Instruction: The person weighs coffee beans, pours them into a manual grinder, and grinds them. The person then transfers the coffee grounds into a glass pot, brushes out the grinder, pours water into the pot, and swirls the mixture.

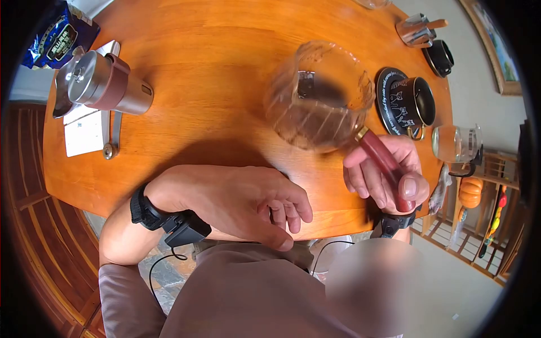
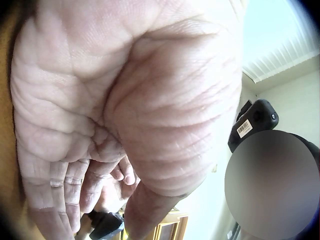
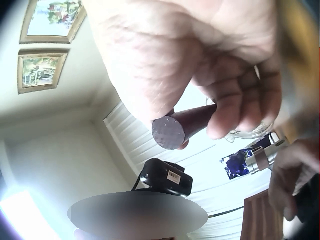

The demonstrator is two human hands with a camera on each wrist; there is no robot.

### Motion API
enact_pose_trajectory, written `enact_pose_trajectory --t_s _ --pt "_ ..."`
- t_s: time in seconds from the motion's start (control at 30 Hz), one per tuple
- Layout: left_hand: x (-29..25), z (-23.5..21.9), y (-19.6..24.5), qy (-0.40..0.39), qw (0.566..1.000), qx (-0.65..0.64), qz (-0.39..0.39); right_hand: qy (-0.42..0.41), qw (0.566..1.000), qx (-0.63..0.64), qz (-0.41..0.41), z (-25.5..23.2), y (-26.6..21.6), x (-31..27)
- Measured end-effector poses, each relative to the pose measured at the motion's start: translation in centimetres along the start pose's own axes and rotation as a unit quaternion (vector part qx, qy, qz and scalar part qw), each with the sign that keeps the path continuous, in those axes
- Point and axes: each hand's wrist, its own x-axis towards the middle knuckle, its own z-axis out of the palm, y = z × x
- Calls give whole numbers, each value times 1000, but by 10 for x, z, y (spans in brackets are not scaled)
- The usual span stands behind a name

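Observation:
A ribbed glass pot [image 1: 282,107] with dark liquid [image 1: 321,93] in it is held out over the table in the head view. My right hand [image 1: 389,169] grips its reddish-brown handle [image 1: 380,152], thumb on top near the end. The handle's round end [image 3: 168,133] shows in the right wrist view, with the fingers [image 3: 240,107] curled beside it. My left hand [image 1: 236,197] rests at the table's near edge, holding nothing, its fingers loosely bent. In the left wrist view its palm [image 2: 65,100] fills much of the frame.
A coffee grinder [image 1: 132,93] stands on the left by a white paper [image 1: 84,135] and a blue bag [image 1: 62,36]. On the right are a black cup [image 1: 420,101], a round black coaster [image 1: 387,84], a glass jug [image 1: 451,141] and a metal cup [image 1: 414,31].

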Motion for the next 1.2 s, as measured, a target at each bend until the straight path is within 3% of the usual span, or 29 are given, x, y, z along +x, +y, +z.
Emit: enact_pose_trajectory --t_s 0.13,0.27,0.47,0.67,0.83,1.07,1.1,1.17,1.2 --pt "0 0 -1 2 1000 -1 5 60 997 -31 22 -4 -2 -3" --pt "0 -1 2 -1 1000 7 -3 18 998 -28 60 -4 -2 -3" --pt "-1 1 -1 7 1000 -6 -3 56 998 6 7 1 4 -1" --pt "0 0 2 0 1000 3 -5 4 999 -14 37 -6 4 -3" --pt "0 0 0 3 1000 5 3 59 998 7 7 5 3 -1" --pt "0 0 4 7 1000 15 -6 52 998 -21 39 4 2 -3" --pt "0 0 6 24 999 22 2 37 999 -11 6 3 9 -1" --pt "3 1 8 41 999 33 10 46 998 -28 15 8 9 0" --pt "5 4 5 81 996 -37 24 56 997 -43 28 9 8 0"
